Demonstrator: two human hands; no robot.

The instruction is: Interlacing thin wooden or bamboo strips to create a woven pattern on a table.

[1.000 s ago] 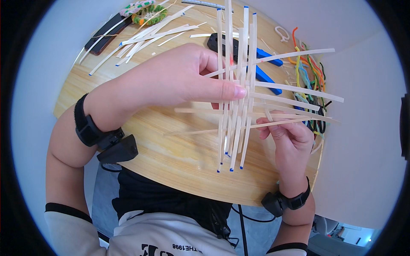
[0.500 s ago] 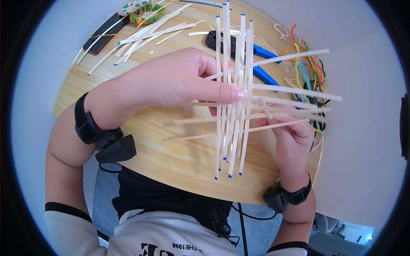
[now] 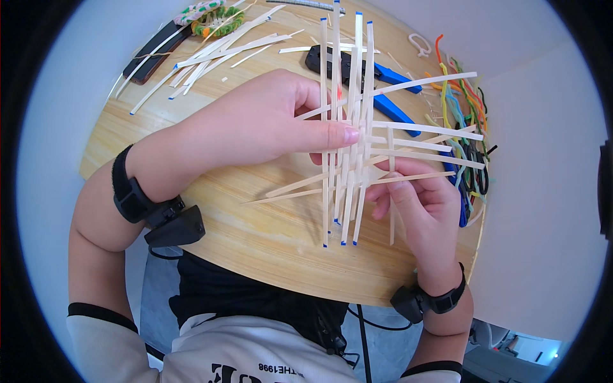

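A loose lattice of pale flat strips [image 3: 357,137], some with blue-tipped ends, is held up over a round wooden table [image 3: 255,223]. My left hand [image 3: 268,121] grips the lattice from the left, thumb pressed across the upright strips near the middle. My right hand [image 3: 421,204] sits below and to the right, its fingers pinching the ends of the crosswise strips. Upright strips run top to bottom; the crosswise ones fan out to the right.
A heap of loose pale strips [image 3: 211,45] lies at the back left, beside a dark flat bar [image 3: 153,51] and a green knitted piece [image 3: 214,16]. Blue-handled pliers [image 3: 383,80] lie behind the lattice. Coloured pipe cleaners [image 3: 463,121] pile at the right edge.
The lattice and both hands have shifted slightly; my right fingers have worked along the crosswise strips. Grip on the strips is unchanged.
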